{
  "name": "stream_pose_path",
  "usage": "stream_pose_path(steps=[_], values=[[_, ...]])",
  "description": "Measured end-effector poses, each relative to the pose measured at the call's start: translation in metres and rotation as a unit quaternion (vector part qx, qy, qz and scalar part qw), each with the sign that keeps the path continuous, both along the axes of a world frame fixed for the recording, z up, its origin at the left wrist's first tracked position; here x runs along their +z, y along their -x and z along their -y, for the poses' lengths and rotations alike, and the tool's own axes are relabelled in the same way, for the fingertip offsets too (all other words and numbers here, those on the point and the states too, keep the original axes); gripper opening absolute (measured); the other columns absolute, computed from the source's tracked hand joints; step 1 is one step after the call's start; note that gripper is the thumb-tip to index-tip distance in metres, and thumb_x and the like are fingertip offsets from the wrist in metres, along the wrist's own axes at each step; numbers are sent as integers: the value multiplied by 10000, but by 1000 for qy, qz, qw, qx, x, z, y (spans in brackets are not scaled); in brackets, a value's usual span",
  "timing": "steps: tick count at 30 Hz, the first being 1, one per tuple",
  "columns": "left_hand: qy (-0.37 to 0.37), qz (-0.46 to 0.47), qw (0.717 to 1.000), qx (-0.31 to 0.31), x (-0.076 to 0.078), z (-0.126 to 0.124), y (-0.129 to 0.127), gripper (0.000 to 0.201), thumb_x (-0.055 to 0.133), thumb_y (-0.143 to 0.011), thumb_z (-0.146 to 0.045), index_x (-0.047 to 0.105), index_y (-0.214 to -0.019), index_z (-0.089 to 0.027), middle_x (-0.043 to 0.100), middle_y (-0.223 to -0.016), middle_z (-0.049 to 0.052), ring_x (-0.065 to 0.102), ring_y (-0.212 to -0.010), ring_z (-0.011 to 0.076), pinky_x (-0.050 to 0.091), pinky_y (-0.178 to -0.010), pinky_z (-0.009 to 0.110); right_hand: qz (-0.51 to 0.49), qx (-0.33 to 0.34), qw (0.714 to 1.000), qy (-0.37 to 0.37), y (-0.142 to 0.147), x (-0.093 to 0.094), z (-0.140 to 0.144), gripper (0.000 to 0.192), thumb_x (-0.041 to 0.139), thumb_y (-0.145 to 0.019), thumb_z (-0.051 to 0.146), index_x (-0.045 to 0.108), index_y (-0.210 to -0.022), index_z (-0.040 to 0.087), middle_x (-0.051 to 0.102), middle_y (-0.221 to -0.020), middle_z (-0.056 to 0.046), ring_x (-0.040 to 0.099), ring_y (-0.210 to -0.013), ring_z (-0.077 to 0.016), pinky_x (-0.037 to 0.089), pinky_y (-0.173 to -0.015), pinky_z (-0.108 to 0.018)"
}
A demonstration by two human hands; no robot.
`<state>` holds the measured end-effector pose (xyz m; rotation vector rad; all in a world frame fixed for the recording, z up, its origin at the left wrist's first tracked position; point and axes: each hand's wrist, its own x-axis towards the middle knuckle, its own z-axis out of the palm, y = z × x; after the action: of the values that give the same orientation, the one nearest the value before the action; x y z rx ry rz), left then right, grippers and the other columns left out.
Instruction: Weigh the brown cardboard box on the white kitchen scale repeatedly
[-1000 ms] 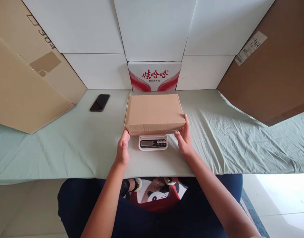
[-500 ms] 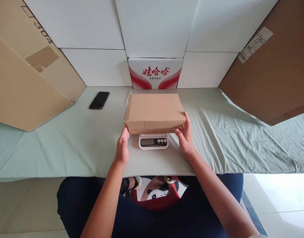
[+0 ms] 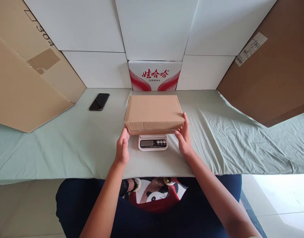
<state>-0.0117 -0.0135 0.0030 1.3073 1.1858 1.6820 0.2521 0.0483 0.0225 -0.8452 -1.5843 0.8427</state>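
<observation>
A closed brown cardboard box (image 3: 153, 110) sits over a small white digital scale (image 3: 153, 148), hiding the scale's weighing top. Only the scale's front panel shows, with a display and several buttons; I cannot read a figure on it. My left hand (image 3: 122, 147) grips the box at its front left corner, the fingers partly hidden at the side. At the front right corner, my right hand (image 3: 184, 137) holds the box, with fingers along its side and the thumb near the front lower edge. Whether the box rests fully on the scale I cannot tell.
A black phone (image 3: 99, 101) lies on the green cloth (image 3: 92, 142) to the left. Behind stands a white and red carton (image 3: 155, 75) against white panels. Large cardboard sheets (image 3: 273, 76) flank the table on both sides. My legs are under the front edge.
The view has shifted very slightly. Both hands keep the same hold on the box, which stays over the scale.
</observation>
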Motion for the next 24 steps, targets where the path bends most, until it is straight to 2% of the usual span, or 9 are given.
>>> stream_pose_path(steps=[4,7,9,12,15,19,24], values=[[-12,5,1000,-8,20,-19,10,874,449,-873,-824,505,-1534,-256,492,-1617,134,396,-1539,354,345,-1257,506,0,9,1000,-19,6,24,-18,760,504,-965,636,173,-1618,431,360,-1678,-35,490,-1465,-321,497,-1162,-550],[2,-9,1000,-17,34,-56,18,803,452,-905,-787,535,-1509,-263,488,-1623,112,379,-1553,318,318,-1273,463,-7,12,999,-30,15,40,-52,735,479,-951,678,216,-1590,427,368,-1666,-28,458,-1483,-311,452,-1200,-534],[8,-18,1000,-11,36,-86,20,762,453,-919,-769,558,-1485,-269,512,-1607,103,378,-1556,300,300,-1281,442,-15,2,999,-37,23,40,-78,727,447,-943,693,234,-1577,407,377,-1649,-30,436,-1484,-318,411,-1220,-547],[13,-14,1000,4,27,-125,21,782,444,-910,-789,563,-1471,-258,522,-1597,111,388,-1552,291,291,-1280,450,-41,-10,998,-37,33,25,-111,716,447,-931,656,256,-1558,368,396,-1617,-51,424,-1469,-316,349,-1243,-550],[26,-20,999,8,10,-143,23,773,464,-914,-776,544,-1487,-263,501,-1615,102,376,-1558,283,284,-1282,457,-66,-18,998,-17,38,8,-127,692,486,-920,588,292,-1529,324,407,-1591,-77,421,-1459,-299,337,-1245,-526],[35,-19,999,5,-6,-147,24,772,438,-931,-767,506,-1522,-276,470,-1640,81,369,-1563,266,281,-1286,432,-79,-14,997,-6,37,-3,-132,669,522,-904,530,317,-1497,298,435,-1559,-89,440,-1437,-284,333,-1247,-504],[47,12,999,-2,-13,-146,18,795,422,-936,-767,486,-1543,-258,475,-1635,92,390,-1552,267,285,-1285,432,-71,-14,997,20,34,-7,-137,675,538,-888,537,334,-1484,294,447,-1546,-89,441,-1424,-291,324,-1250,-530]])
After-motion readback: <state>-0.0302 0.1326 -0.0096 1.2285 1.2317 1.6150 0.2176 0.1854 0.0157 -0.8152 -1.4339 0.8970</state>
